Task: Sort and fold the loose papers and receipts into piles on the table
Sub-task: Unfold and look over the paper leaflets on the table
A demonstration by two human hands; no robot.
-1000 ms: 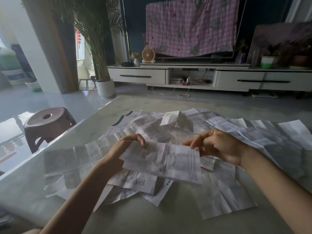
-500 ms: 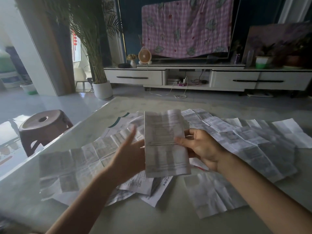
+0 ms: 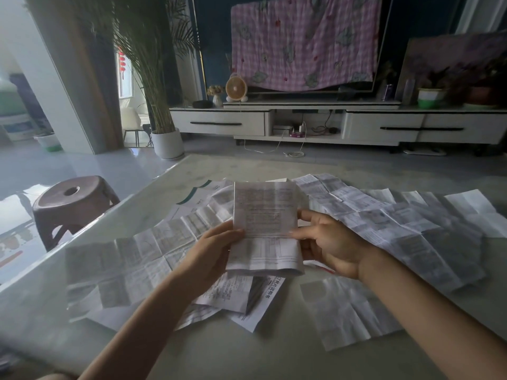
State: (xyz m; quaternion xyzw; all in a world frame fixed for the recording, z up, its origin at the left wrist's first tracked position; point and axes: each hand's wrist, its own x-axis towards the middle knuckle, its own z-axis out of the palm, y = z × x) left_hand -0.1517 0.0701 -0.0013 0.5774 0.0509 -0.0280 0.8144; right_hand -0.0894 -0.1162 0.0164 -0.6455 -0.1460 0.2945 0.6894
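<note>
Your left hand (image 3: 214,250) pinches folded sheet (image 3: 264,212) at left edge, right hand (image 3: 332,242) pinches right edge. Align corners first, then press crease on table (image 3: 274,352).

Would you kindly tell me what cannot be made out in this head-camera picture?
Head view throughout.
- Held paper: print too small and blurred to read.
- Left hand: fingers hidden behind the held paper.
- Loose papers: lower sheets covered by upper ones.
- Pink cloth: hides what it hangs over.
</note>
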